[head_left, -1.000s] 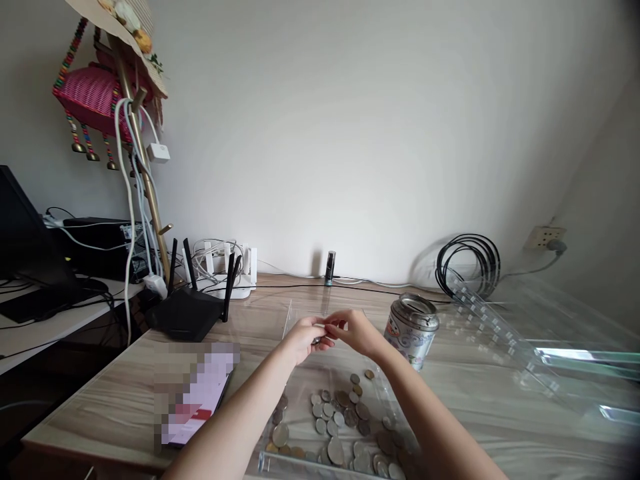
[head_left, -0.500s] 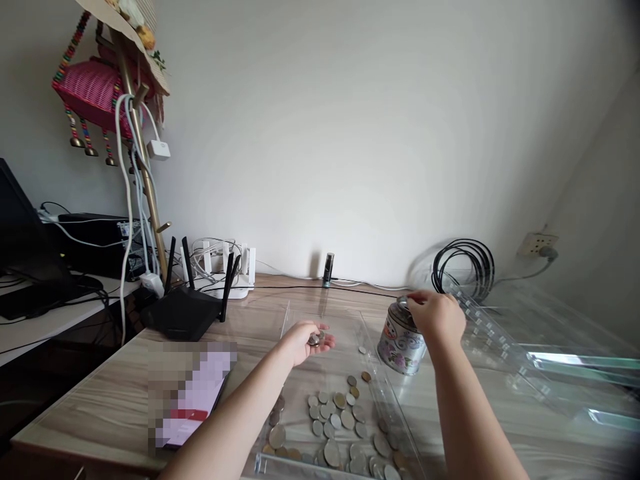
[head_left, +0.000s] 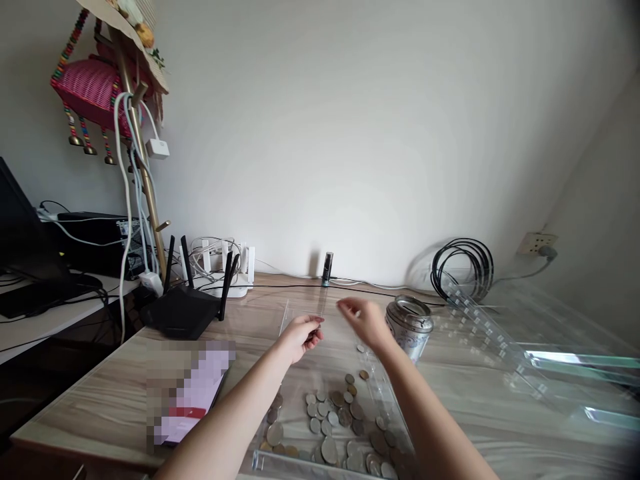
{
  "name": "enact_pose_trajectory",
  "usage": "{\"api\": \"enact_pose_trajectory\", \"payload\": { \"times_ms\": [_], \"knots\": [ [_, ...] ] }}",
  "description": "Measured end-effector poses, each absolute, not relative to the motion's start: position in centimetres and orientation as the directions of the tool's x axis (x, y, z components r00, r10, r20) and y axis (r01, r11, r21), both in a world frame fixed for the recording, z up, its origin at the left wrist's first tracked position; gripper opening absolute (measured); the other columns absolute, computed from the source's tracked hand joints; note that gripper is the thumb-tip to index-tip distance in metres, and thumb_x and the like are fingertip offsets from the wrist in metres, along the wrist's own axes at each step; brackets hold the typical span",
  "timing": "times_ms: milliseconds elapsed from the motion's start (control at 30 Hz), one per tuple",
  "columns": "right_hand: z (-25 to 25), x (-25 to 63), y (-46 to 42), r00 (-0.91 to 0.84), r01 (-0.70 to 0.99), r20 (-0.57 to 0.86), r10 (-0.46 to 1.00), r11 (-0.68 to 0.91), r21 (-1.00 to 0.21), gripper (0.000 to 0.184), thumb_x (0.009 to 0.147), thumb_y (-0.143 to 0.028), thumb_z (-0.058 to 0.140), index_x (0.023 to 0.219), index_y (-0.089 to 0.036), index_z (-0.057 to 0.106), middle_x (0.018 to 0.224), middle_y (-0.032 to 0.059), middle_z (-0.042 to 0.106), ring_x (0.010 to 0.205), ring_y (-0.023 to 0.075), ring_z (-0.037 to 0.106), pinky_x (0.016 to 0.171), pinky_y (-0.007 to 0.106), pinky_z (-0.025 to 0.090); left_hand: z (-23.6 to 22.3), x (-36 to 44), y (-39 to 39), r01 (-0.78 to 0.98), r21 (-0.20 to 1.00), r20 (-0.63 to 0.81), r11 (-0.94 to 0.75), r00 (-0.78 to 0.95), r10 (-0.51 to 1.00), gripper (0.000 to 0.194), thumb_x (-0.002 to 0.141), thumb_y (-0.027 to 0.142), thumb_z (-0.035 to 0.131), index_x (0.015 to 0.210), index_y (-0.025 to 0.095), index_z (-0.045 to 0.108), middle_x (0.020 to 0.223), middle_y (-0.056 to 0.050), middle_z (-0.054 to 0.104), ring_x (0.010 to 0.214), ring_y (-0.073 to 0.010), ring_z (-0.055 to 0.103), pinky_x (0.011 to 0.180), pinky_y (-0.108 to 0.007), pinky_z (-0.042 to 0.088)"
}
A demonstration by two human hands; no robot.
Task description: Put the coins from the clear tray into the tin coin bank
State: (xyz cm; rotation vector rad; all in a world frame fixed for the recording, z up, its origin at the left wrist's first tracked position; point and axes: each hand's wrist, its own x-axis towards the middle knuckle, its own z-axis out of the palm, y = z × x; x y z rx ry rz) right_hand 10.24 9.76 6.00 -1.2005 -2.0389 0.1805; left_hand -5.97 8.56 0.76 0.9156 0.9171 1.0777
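Observation:
My left hand (head_left: 303, 339) is closed around a few coins (head_left: 316, 327), mostly hidden by the fingers, above the clear plastic tray (head_left: 295, 313). Just to its right hovers my right hand (head_left: 364, 321), slightly blurred, its fingers bent and apart with nothing visible in them. Behind the right wrist stands a round floral metal coin tin (head_left: 411, 327) with a slot in its lid; the wrist and forearm cover part of it. Many loose coins (head_left: 329, 450), silver and brassy, lie in the near part of the tray. A single coin (head_left: 361, 348) rests farther back, near the tin.
A phone (head_left: 200, 393), partly pixelated, lies left of my left forearm. Behind it are a black router (head_left: 185, 313) and a white router (head_left: 235, 287). A small dark bottle (head_left: 327, 269) and coiled black cable (head_left: 463, 270) are by the wall. Clear plastic panels (head_left: 560, 360) occupy the right.
My right hand has left the tin's lid and moved left, close to my left hand. The left hand's fingers have closed more over the coins. The lid's slot now shows.

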Motion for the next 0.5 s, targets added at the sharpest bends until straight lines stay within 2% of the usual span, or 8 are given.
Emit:
{"api": "enact_pose_trajectory", "payload": {
  "times_ms": [67, 167, 300, 400, 500],
  "knots": [
    [4.5, 8.3, 9.8, -0.478, 0.595, 0.344, 0.808, 0.586, -0.55, 0.035, 0.073, -0.04, 0.037, 0.07, -0.017, 0.063, 0.061, 0.002, 0.059, 0.051, 0.0099, 0.047, 0.048, 0.02, 0.034, 0.9, -5.9, 8.5, -0.288, 0.941, -0.123, 0.175, 0.188, 0.974, 0.023, 0.074, 0.025, 0.045, 0.094, 0.014, 0.049, 0.046, 0.006, 0.045, 0.031, -0.0004, 0.032, 0.032, -0.013, 0.015],
    [2.9, 7.3, 10.1, -0.521, 0.547, 0.219, 0.825, 0.519, -0.657, 0.039, 0.073, -0.043, 0.037, 0.061, -0.015, 0.062, 0.053, 0.0015, 0.056, 0.044, 0.0074, 0.043, 0.042, 0.019, 0.031, 0.9, -5.9, 8.5, -0.242, 0.962, -0.084, 0.126, 0.177, 0.981, 0.028, 0.075, 0.031, 0.042, 0.098, 0.015, 0.047, 0.044, 0.007, 0.041, 0.029, -0.0001, 0.026, 0.032, -0.014, 0.01],
    [2.4, 7.7, 10.7, -0.474, 0.472, 0.201, 0.857, 0.44, -0.764, 0.031, 0.068, -0.039, 0.046, 0.073, -0.013, 0.062, 0.056, 0.0014, 0.057, 0.048, 0.0081, 0.047, 0.04, 0.018, 0.03, 0.7, -5.8, 8.4, -0.185, 0.978, -0.048, 0.097, 0.254, 0.966, 0.034, 0.073, 0.039, 0.042, 0.098, 0.016, 0.047, 0.045, 0.007, 0.042, 0.029, -0.0002, 0.026, 0.033, -0.014, 0.01],
    [2.3, 7.7, 10.9, -0.511, 0.378, 0.189, 0.838, 0.417, -0.827, 0.028, 0.066, -0.034, 0.049, 0.08, -0.013, 0.061, 0.06, 0.0019, 0.059, 0.055, 0.0103, 0.051, 0.046, 0.019, 0.035, 0.8, -5.6, 8.2, -0.19, 0.977, -0.045, 0.102, 0.281, 0.959, 0.037, 0.072, 0.043, 0.042, 0.097, 0.016, 0.045, 0.045, 0.006, 0.043, 0.029, -0.0007, 0.027, 0.033, -0.014, 0.011],
    [2.9, 7.7, 10.7, -0.451, 0.426, 0.266, 0.852, 0.467, -0.775, 0.02, 0.064, -0.029, 0.05, 0.073, -0.014, 0.06, 0.063, 0.0023, 0.06, 0.058, 0.0114, 0.052, 0.052, 0.021, 0.038, 1.0, -5.6, 8.1, -0.242, 0.958, -0.075, 0.151, 0.299, 0.951, 0.04, 0.073, 0.047, 0.038, 0.097, 0.015, 0.045, 0.047, 0.005, 0.046, 0.029, -0.0019, 0.029, 0.032, -0.015, 0.013]
  ]
}}
